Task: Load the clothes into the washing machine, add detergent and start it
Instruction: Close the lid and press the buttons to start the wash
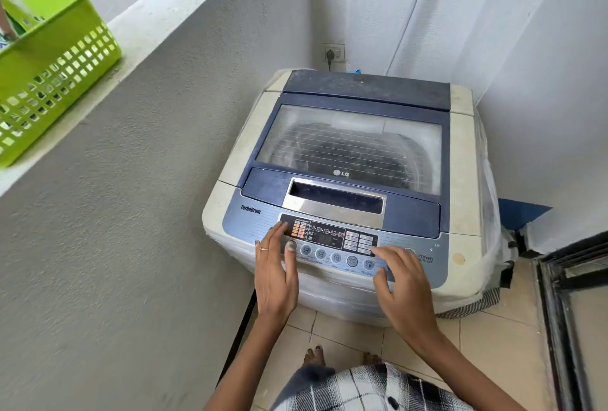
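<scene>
Lid (348, 147) closed, so both hands are working the control panel (329, 239): left hand (276, 265) and right hand (403, 279) hovering fingers spread, gripping nothing, probably picking buttons

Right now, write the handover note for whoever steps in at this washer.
Left hand: open, empty, fingers spread on the left end of the control panel.
Right hand: open, empty, over the panel's right buttons, beside the power button.
Washing machine: lid shut, dark load visible through the glass.
Green basket: on the ledge, left.
Detergent: cannot tell.
Left: start the cycle.
</scene>
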Demonstrator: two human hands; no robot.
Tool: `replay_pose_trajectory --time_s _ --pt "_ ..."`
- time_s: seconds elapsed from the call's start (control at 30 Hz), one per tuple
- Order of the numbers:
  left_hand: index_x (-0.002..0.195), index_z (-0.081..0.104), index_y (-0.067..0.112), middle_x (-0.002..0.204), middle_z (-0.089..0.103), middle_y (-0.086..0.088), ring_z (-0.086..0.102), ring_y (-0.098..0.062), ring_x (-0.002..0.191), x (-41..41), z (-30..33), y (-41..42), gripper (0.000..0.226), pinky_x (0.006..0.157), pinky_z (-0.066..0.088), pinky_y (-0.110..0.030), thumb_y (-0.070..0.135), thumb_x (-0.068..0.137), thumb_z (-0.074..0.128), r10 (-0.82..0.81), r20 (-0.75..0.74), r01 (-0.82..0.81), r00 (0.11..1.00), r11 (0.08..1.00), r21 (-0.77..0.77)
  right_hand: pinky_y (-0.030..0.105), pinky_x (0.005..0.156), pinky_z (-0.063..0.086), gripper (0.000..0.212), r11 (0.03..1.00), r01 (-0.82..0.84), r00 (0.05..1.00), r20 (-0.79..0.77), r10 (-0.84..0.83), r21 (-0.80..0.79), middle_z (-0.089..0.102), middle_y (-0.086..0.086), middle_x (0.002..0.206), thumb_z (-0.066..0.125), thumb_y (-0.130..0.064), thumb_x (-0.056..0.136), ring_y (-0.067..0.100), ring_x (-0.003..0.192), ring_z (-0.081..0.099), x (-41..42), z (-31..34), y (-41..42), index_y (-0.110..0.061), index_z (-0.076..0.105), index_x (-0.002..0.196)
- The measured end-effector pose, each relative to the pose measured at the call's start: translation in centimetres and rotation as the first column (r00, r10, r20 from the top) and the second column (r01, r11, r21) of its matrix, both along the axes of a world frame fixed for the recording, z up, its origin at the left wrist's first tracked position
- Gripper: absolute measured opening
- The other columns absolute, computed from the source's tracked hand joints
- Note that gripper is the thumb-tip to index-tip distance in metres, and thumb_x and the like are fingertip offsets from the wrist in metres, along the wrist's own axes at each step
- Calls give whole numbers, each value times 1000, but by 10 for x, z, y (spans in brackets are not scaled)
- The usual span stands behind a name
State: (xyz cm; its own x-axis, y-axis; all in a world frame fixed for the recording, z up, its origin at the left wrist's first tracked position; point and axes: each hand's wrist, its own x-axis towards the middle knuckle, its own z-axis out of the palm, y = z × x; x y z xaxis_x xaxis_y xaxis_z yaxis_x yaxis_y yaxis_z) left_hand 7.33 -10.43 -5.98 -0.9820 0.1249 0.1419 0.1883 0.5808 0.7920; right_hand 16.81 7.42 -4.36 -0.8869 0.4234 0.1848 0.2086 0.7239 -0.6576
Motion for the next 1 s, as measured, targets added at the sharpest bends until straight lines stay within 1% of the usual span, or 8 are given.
replay_pose_trajectory --time_s 0.1,0.17,0.37,0.43,0.53,0.67,0.83,1.0 --pt "132 49 23 131 51 16 43 1 125 -12 0 -3 50 108 37 -35 48 96 24 18 -1 -18 1000 995 99 32 91 41 38 997 43 999 -21 -44 -63 63 4 107 45 -7 80 20 101 53 -5 1 -2 -4 65 112" --pt "132 50 25 128 52 18 44 4 122 -21 -3 -5 50 104 39 -29 48 96 23 18 -4 -17 1000 985 170 33 92 40 39 994 68 997 -24 -71 -89 62 5 108 44 -6 80 20 102 51 -8 2 -4 -4 64 113" --pt "127 56 27 126 62 7 53 -10 123 -47 -10 -3 48 104 41 -32 46 99 22 -65 36 45 997 916 398 44 97 44 36 978 120 991 -41 -129 -171 60 9 111 47 4 84 20 105 50 -15 1 -12 -1 61 116" --pt "123 59 27 122 65 7 57 -12 120 -55 -11 2 49 102 42 -31 47 99 22 -96 37 69 995 889 454 51 94 46 37 972 134 990 -26 -142 -194 60 10 112 51 13 83 24 106 52 -16 -1 -14 1 61 117" --pt "120 64 19 113 69 4 63 -19 112 -65 -11 11 53 97 46 -33 44 100 22 -133 51 87 990 848 523 53 90 48 37 970 144 988 -31 -152 -197 60 10 112 50 14 83 25 106 52 -19 -2 -16 1 61 117" --pt "116 66 11 105 72 3 66 -20 104 -70 -12 16 57 89 48 -28 44 100 23 -149 52 95 987 824 558 46 94 46 39 975 160 984 -48 -169 -156 62 11 111 43 -1 81 24 105 53 -23 -2 -17 0 63 114" --pt "116 65 4 103 71 -15 65 -29 102 -70 -13 16 56 89 51 -37 37 99 24 -190 62 117 980 797 593 41 94 45 39 973 181 981 -45 -189 -143 63 11 109 43 1 80 26 104 54 -26 -2 -17 -1 64 113" --pt "116 64 0 105 69 -19 64 -31 102 -67 -14 17 54 91 49 -36 31 99 24 -215 39 152 976 796 586 41 93 45 39 972 192 978 -52 -200 -138 63 11 108 43 1 79 23 103 53 -27 -4 -16 -1 65 111"
